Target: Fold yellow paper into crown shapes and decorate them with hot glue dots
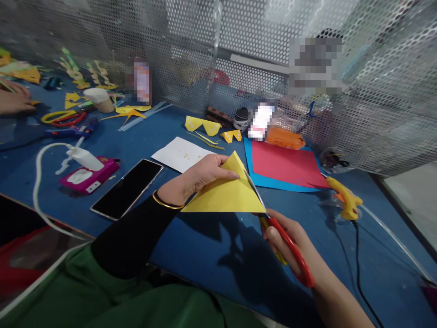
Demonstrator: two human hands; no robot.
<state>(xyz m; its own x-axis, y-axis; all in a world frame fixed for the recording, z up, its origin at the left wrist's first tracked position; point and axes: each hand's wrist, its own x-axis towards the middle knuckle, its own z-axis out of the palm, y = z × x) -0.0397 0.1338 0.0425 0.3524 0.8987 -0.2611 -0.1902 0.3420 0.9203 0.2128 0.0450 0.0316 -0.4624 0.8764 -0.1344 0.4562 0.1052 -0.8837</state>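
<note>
My left hand [208, 173] is closed on a folded sheet of yellow paper [225, 196], thumb on top and fingers behind it. The paper is held above the table, its peak pointing away from me. In my right hand [287, 237] is a pair of scissors [290, 248] with red and yellow handles. Its blades lie along the paper's right slanted edge, around the lower right corner. Beyond my left hand lies a white sheet [177, 155] with small yellowish bits on it. Two yellow zigzag paper cutouts [203, 126] stand farther back.
Red paper [287, 164] over blue paper and a yellow glue gun [344, 198] lie on the right. Left are a dark phone [128, 189], a purple power strip [90, 174], a blue glue gun [73, 130] and other scissors [63, 117]. Another person's hand [15, 98] is far left. Perforated metal [187, 45] borders the back.
</note>
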